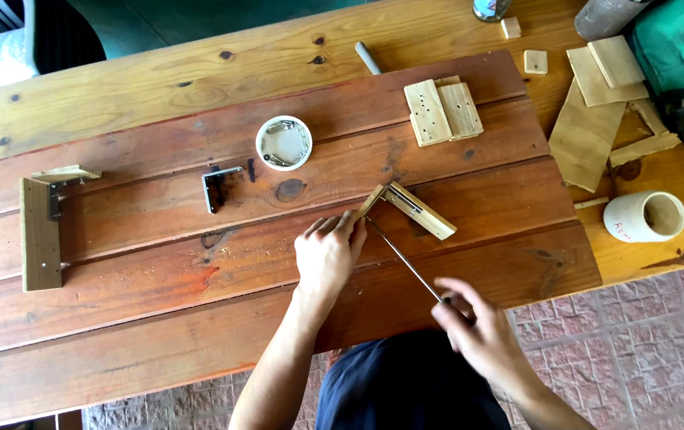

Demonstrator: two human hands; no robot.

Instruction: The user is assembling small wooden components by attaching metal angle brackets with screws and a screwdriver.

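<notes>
Where the pale pine bench [159, 72] ends at the near side, a dark red-brown panel [159, 271] of planks lies on top of it, with brick paving [637, 358] below at right. Far left on the panel sits an L-shaped wood piece [41, 231] with a metal bracket at its corner. Next right, a loose black bracket [219, 187] stands alone, then a white round tub [284, 143] of small metal bits. Past centre lie two drilled wood blocks [442, 111] side by side. On the bench at right: flat offcuts [589, 127], two small cubes, a white cup [644, 216] on its side, a green bag [680, 48] at the corner.

Left hand [328, 253] rests flat on the panel, fingers half curled, fingertips pressing the near end of a small wood joint [410, 209], two strips meeting at an angle with a metal plate between them. The joint lies at panel centre-right, just beyond that hand.

Right hand [477, 326] is closed around the handle of a screwdriver [402, 255]; the thin shaft runs up-left, tip at the joint close to the left fingertips. Handle mostly hidden in the fist.
</notes>
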